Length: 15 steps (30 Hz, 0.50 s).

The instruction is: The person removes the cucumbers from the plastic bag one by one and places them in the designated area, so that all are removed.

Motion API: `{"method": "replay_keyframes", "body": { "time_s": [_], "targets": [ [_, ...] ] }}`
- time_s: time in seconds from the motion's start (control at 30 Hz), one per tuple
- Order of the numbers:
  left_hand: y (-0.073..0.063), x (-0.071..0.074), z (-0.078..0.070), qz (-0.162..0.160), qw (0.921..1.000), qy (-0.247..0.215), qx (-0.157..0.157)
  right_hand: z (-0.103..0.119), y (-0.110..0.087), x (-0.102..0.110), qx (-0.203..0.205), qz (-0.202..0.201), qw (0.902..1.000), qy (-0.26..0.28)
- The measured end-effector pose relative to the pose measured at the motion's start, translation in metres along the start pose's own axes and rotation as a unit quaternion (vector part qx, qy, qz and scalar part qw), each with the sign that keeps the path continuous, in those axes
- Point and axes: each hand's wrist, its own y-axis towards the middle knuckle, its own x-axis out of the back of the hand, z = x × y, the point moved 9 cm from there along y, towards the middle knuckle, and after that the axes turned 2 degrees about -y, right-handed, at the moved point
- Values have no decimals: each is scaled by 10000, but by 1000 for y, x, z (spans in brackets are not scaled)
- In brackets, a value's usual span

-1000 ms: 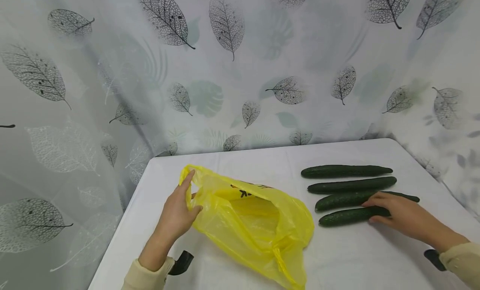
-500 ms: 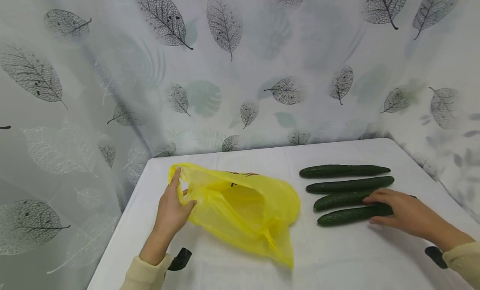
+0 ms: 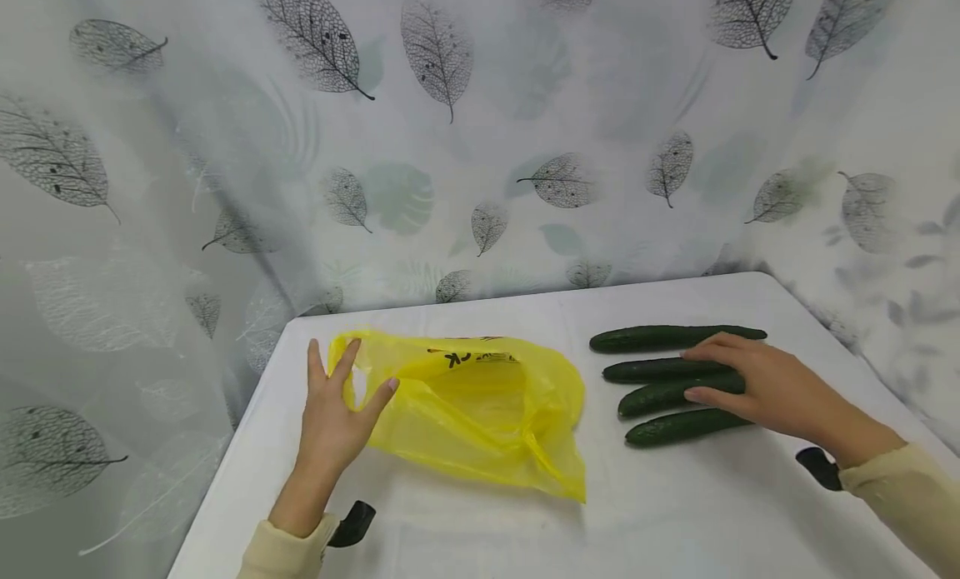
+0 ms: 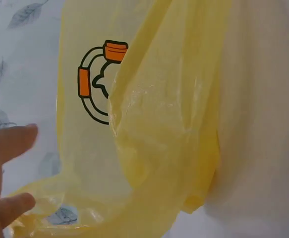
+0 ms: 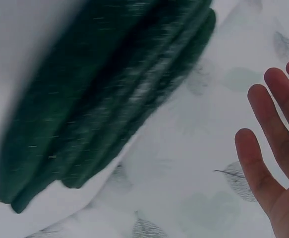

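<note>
A yellow plastic bag [image 3: 468, 450] lies on the table with its mouth facing the front in the head view. At its left end my left hand [image 3: 330, 421] has its fingers spread, one finger at the handle loop. Dark print shows on the bag [image 4: 159, 148] in the left wrist view, beside two of that hand's fingertips. Several dark green cucumbers [image 3: 667, 396] lie side by side on the right. My right hand [image 3: 776, 391] is over their right ends, thumb and fingers apart. In the right wrist view its fingers [image 5: 263, 104] are straight, off to the side of the cucumbers [image 5: 65, 119].
A white cloth covers the table [image 3: 450, 537]. Behind and to the sides hangs a pale curtain [image 3: 480, 162] with a leaf print. A dark wrist piece [image 3: 352, 525] sticks out from the left sleeve, another [image 3: 819, 468] from the right.
The bag has shifted left and settled flatter. My left hand's fingers have spread away from the handle. My right hand has moved from the front cucumbers toward the back ones and slightly left.
</note>
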Motion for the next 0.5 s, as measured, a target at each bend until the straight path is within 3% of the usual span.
{"method": "replay_keyframes", "body": {
  "time_s": [0.1,0.17,0.27,0.33,0.4,0.5],
  "targets": [
    [-2,15,-9,-911,9941,-284,-525,13,14,12,147,-288,9995,-10],
    [-4,28,-19,-1554,9807,-537,-1062,21,22,19,205,-417,9989,-30],
    [-8,43,-35,-2258,9535,-834,-1814,32,34,27,224,-506,9985,-51],
    [-8,50,-46,-2541,9374,-999,-2163,37,41,31,129,-533,9985,-7],
    [-7,54,-56,-2686,9277,-1065,-2365,41,48,33,20,-522,9986,29],
    [-2,55,-72,-2724,9243,-935,-2506,46,59,36,-150,-531,9985,73]
  ]
}}
